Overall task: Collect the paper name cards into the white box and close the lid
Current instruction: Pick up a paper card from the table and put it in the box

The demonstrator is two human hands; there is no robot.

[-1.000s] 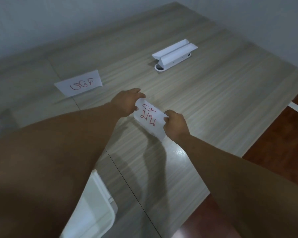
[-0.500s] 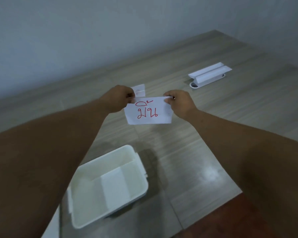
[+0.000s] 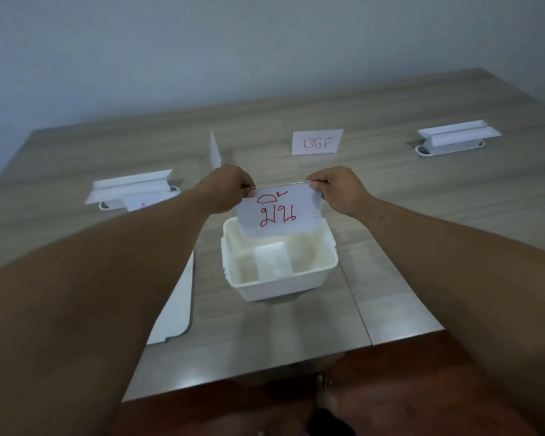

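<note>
A folded paper name card (image 3: 279,212) with red writing hangs over the far side of the open white box (image 3: 283,286). My left hand (image 3: 230,187) pinches its top left corner and my right hand (image 3: 337,190) pinches its top right corner. The box stands near the table's front edge, with a white sheet lying on its floor. The box's white lid (image 3: 178,309) lies flat to its left, partly hidden by my left forearm. Another name card (image 3: 317,142) stands further back, and a third card (image 3: 215,151) stands edge-on behind my left hand.
Two white cable-port covers stand open on the wooden table (image 3: 390,278), one at the back left (image 3: 132,188) with a card (image 3: 139,202) leaning in front of it, one at the back right (image 3: 456,136). A grey wall runs behind. Dark red floor lies below the table's front edge.
Both hands have carried the name card from the table's right part to above the white box. My view has swung left, bringing the box, the lid and the left port cover into sight.
</note>
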